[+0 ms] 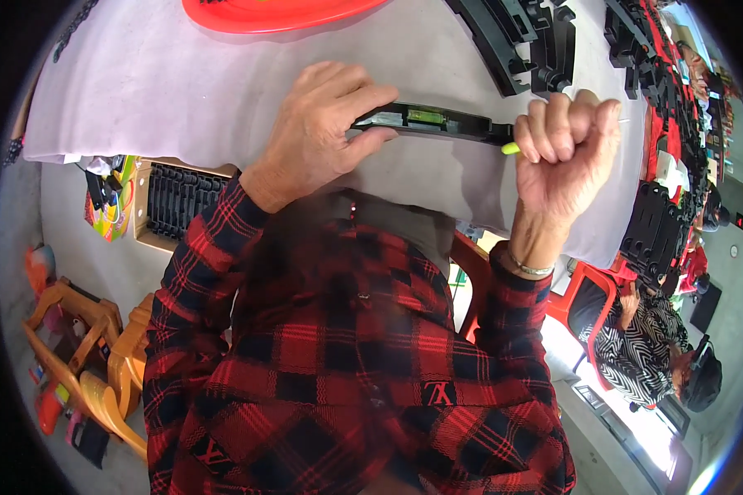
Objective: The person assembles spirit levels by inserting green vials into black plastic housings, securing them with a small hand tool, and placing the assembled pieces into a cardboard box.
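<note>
My left hand [326, 124] is closed on the left end of a slim black spirit level [466, 126], thumb on the near side and fingers on the far side. A yellow-green vial [426, 117] shows in its middle, and pale clear pieces sit closer to my left hand. Beside the level's right end, my right hand [565, 148] is curled round a slim tool with a yellow-green end [511, 148]. A thin pale shaft seems to stick out past the hand's right side; the tool's middle is hidden in the fingers.
Black plastic parts [504, 41] lie on the cloth-covered table [182, 91] at the far right, near a red tray [281, 16]. A box of black parts [177, 202] stands below the left edge. Another person [644, 346] sits at right by a red chair [582, 297].
</note>
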`<state>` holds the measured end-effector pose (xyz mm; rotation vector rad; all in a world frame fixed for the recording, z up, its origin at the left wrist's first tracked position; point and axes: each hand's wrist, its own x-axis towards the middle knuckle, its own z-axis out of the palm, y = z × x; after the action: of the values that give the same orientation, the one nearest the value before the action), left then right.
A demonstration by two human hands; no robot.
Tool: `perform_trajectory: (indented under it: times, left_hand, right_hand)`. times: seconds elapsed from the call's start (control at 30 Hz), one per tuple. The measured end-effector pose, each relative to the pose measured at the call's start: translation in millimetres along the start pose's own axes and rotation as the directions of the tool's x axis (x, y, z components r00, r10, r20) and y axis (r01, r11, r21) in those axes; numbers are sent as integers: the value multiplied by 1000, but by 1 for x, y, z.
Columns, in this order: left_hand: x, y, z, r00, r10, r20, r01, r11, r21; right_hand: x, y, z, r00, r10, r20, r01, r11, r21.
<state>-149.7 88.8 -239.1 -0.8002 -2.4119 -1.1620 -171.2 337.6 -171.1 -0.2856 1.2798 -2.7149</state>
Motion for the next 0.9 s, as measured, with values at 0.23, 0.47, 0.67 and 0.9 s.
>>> perform_trajectory:
  times: [0.23,0.47,0.67,0.9]
  left_hand:
    - [-1,0,2,999,4,-35,-5,1000,-16]
    - [0,1,1,1000,-11,-16,11,1000,-21]
    - [-1,0,3,1000,-3,-21,3,1000,-17]
    - [-1,1,3,1000,-9,-13,9,1000,-12]
  right_hand:
    - [16,35,18,995,49,-88,-56,995,-82]
    - [19,50,24,994,17,-112,-47,961,-272]
    - [23,53,21,991,-44,-126,22,986,-167]
    - [23,49,25,973,-186,-136,152,961,-231]
